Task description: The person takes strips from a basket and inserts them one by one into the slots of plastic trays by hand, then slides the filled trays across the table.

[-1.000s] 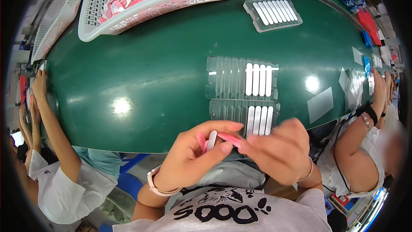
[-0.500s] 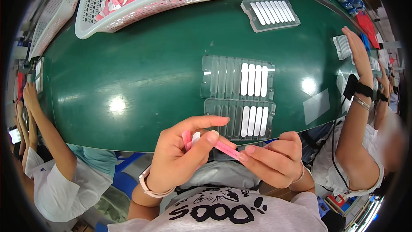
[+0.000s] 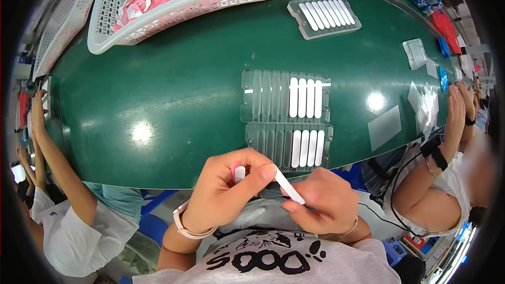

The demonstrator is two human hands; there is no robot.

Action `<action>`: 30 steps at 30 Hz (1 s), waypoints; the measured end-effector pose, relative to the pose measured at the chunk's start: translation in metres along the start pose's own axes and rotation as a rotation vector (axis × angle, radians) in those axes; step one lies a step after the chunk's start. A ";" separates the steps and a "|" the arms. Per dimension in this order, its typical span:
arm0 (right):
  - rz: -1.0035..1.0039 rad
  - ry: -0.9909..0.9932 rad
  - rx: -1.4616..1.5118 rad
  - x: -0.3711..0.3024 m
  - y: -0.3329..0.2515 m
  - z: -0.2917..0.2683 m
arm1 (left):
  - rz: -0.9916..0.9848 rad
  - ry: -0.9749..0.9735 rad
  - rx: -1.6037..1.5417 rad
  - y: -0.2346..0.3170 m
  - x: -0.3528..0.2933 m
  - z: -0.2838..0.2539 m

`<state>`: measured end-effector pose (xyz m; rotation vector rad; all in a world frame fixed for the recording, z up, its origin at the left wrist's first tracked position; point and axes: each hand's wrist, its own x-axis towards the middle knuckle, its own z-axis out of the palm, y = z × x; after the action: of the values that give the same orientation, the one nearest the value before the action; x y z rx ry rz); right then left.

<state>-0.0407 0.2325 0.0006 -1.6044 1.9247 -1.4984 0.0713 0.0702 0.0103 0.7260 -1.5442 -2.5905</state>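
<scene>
In front of my chest, my left hand (image 3: 231, 189) pinches the upper end of a flat white strip (image 3: 288, 185) with rounded ends between thumb and forefinger. More pink and white strips (image 3: 240, 173) are tucked in its curled palm. My right hand (image 3: 326, 200), slightly blurred, is closed at the strip's lower end, thumb and forefinger on either side of it. Just beyond lie two clear grooved trays, the nearer tray (image 3: 261, 139) partly behind my left hand and the farther tray (image 3: 247, 94) above it. White strips fill each tray's right-hand grooves; the left-hand grooves are bare.
A white perforated basket (image 3: 210, 8) heaped with pink and white strips stands at the far left. One filled clear tray (image 3: 313, 34) lies farther back on the green table (image 3: 158, 89). Clear sheets (image 3: 384, 126) lie to the right. Co-workers' arms (image 3: 447, 152) reach in from both sides.
The strip between my hands showed pink before and shows white now. My right hand has curled inward and shifted left. The co-worker's arm at right has lowered toward the table edge.
</scene>
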 end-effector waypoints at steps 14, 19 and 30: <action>-0.008 0.048 -0.677 -0.014 0.012 0.016 | 0.004 0.005 -0.586 -0.003 0.003 -0.002; 0.149 -0.032 -0.713 -0.012 0.003 0.009 | -0.005 0.079 -0.400 0.005 0.003 0.013; 0.251 -0.103 0.201 0.025 -0.009 -0.012 | 0.197 -0.202 0.130 -0.008 -0.008 0.012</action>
<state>-0.0535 0.2196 0.0239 -1.2764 1.7793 -1.4251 0.0744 0.0863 0.0116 0.3061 -1.7524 -2.5004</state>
